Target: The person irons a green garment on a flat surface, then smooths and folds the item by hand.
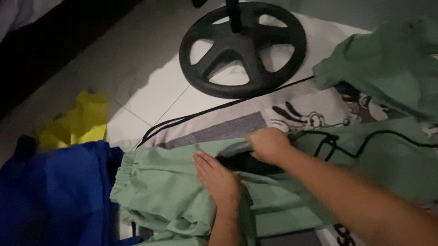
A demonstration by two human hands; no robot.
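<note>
— How far has the ironing been taken?

— Only part of it can be judged as done. The light green garment [171, 193] is spread on a printed cloth [313, 116] laid over the tiled floor [138, 65]; the stretch under the hands looks flattened, while the gathered waistband at the left edge is seen to be rumpled yet. A darker green garment [418, 72] is heaped at the far right, and blue fabric [34, 225] with yellow fabric [77, 123] is piled at the left, none of it pressed as far as can be told.

— And the hands?

— The right hand [270, 144] is closed around the handle of a dark iron [246, 160], set on the light green garment near its middle, its cord [376, 138] trailed off to the right. The left hand [216, 177] is laid flat, fingers together and extended, pressed on the cloth just left of the iron. A fan base [242, 48] is stood beyond.
</note>
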